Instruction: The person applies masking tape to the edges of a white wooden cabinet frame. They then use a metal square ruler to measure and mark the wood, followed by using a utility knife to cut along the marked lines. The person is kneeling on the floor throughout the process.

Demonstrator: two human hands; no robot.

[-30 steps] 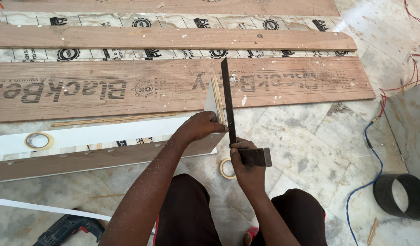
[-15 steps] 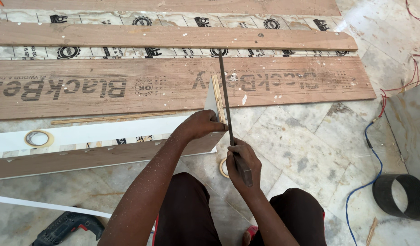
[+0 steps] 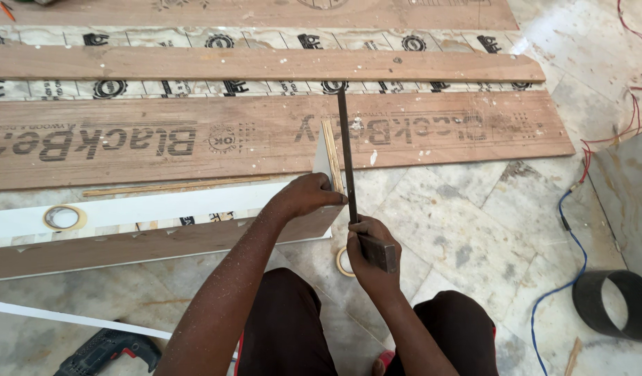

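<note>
Marble floor carries plywood planks; left hand grips white board, right hand holds file

Dark matt metal file; raw, dusty plywood boards; white glossy laminate panel; polished marble floor.
</note>
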